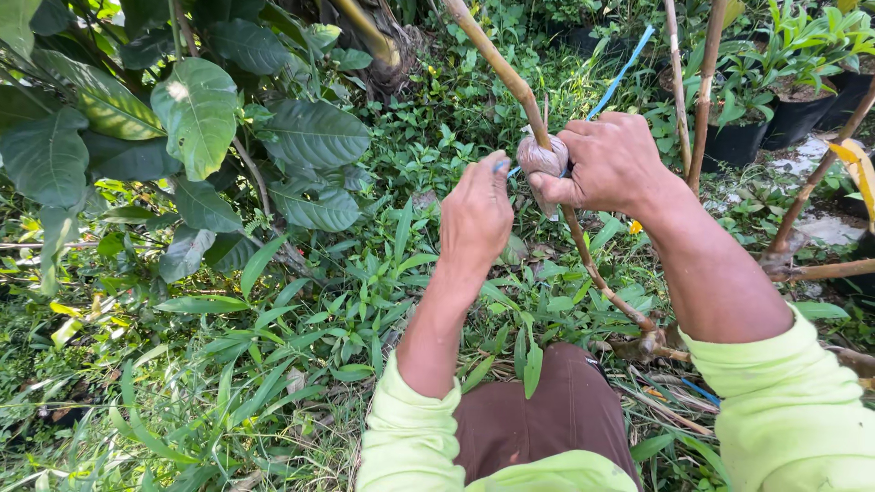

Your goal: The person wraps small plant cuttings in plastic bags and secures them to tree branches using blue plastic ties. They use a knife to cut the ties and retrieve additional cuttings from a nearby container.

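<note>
Left hand point(476, 217): fingers curled shut, pinching the end of a blue strip point(623, 71) just left of the branch point(510, 77). Right hand point(609, 164): fingers closed around a plastic-wrapped ball point(541, 160) on the branch, thumb pressing below. Potted plants point(795, 100) far right.

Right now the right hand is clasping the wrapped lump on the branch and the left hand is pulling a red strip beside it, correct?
Not quite: the strip is blue, not red, as the head view shows. The right hand does clasp the wrapped lump on the branch, and the left hand pulls the strip beside it.
</note>
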